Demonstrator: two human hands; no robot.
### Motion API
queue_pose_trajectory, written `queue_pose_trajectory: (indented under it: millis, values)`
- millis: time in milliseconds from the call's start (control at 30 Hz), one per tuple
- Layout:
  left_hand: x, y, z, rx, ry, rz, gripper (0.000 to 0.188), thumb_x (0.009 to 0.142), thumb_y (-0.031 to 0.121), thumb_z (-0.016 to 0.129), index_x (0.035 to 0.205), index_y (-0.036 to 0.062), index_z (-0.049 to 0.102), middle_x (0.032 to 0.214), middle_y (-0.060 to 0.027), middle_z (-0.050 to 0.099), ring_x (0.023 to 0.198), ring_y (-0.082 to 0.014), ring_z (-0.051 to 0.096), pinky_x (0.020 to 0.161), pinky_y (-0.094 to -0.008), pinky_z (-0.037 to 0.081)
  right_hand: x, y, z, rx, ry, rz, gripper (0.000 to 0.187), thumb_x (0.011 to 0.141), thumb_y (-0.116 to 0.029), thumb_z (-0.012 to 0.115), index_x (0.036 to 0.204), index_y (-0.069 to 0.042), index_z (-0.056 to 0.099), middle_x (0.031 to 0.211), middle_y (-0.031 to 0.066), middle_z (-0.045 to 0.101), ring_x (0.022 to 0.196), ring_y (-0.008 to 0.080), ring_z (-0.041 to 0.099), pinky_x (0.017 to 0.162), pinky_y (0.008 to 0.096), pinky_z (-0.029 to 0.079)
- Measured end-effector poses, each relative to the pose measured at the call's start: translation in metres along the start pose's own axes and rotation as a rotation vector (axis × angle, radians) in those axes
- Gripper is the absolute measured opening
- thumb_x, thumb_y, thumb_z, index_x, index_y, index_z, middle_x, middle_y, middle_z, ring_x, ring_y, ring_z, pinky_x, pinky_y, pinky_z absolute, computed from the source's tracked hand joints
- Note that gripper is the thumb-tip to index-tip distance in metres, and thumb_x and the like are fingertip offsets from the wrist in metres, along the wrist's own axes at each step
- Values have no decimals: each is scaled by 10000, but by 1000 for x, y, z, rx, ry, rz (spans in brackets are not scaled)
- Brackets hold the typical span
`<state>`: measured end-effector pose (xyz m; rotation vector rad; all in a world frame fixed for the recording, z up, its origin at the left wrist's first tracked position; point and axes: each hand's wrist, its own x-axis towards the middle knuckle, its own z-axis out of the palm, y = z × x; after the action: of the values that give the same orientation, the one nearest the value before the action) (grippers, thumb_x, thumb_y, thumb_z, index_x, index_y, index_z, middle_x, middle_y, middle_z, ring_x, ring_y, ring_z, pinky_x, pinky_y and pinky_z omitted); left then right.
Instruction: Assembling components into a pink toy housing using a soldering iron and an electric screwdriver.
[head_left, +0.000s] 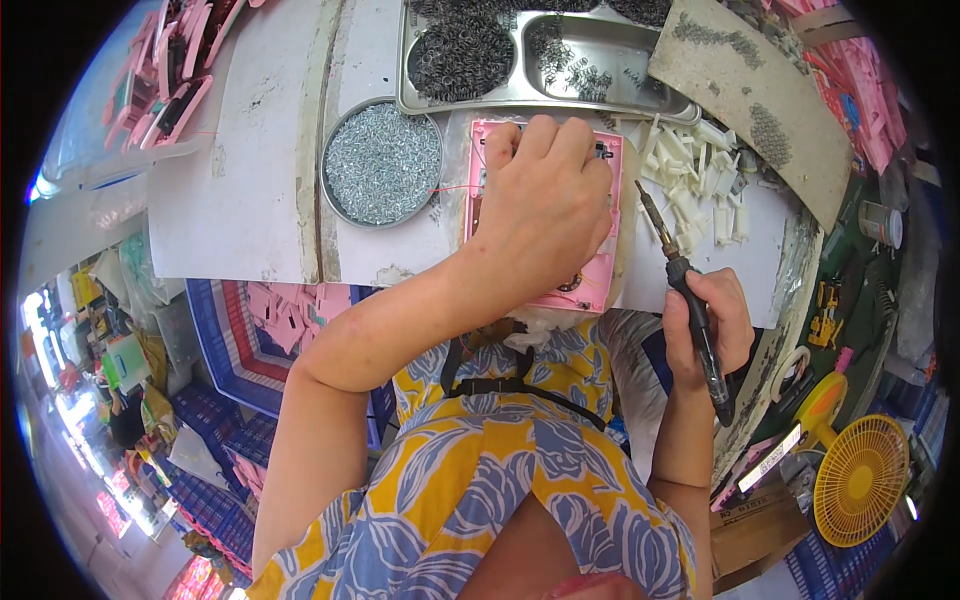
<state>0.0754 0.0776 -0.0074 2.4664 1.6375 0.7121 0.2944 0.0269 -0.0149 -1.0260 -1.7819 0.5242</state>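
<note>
A pink plastic casing with wires and small parts inside lies on the worktable in front of me. My left hand reaches over it, fingers curled down into its upper part. The fingertips are hidden, so what they grip does not show. In my right hand, to the right of the casing, is a soldering iron, held by its black handle. Its dark metal tip points up and away from me, beside the casing and apart from it. A thin red wire runs out from the casing's left side.
A round dish of small silver screws stands left of the casing. Behind is a metal tray holding dark springs. White plastic parts lie heaped at the right, next to a tilted board. A yellow fan stands at lower right.
</note>
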Motion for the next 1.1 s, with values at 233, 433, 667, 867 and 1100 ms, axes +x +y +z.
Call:
queue_pose_trajectory:
  millis: [233, 433, 667, 867, 1100]
  values:
    - [0, -1, 0, 16, -5, 22, 159, 771, 222, 714, 810, 88, 638, 977, -54, 549, 940, -252, 520, 870, -434, 338, 2, -1, -2, -2, 2, 22, 285, 780, 43, 773, 1037, 17, 654, 708, 99, 612, 597, 210, 526, 544, 307, 400]
    - [-5, -25, -34, -3, -61, 37, 392, 732, 377, 808, 927, 90, 627, 1039, -80, 554, 979, -278, 543, 915, -481, 359, 1, 0, -6, 5, 7, 37, 289, 776, 57, 770, 1040, 27, 657, 729, 110, 616, 616, 219, 539, 564, 305, 416]
    - [-28, -75, -75, 143, -425, 196, 170, 786, 166, 777, 836, 71, 645, 852, -52, 585, 877, -248, 590, 816, -386, 465, 5, 4, -7, -13, 18, 37, 281, 793, 55, 764, 1051, 43, 654, 769, 126, 619, 642, 225, 547, 586, 300, 427]
    - [-14, -71, -67, -396, -117, 31, 96, 834, 77, 748, 877, 39, 672, 927, -47, 694, 826, -176, 669, 665, -300, 507, 10, 3, 1, 71, 41, 95, 306, 828, 37, 753, 1115, 59, 650, 822, 132, 652, 705, 202, 598, 641, 285, 475]
    - [-25, -41, -28, -1311, -203, -647, 79, 936, 50, 705, 974, 7, 651, 875, -64, 722, 662, -60, 643, 546, -170, 487, 42, -22, 51, 471, -40, 439, 474, 885, 48, 703, 1344, 35, 583, 1076, 121, 707, 976, 176, 696, 873, 287, 566]
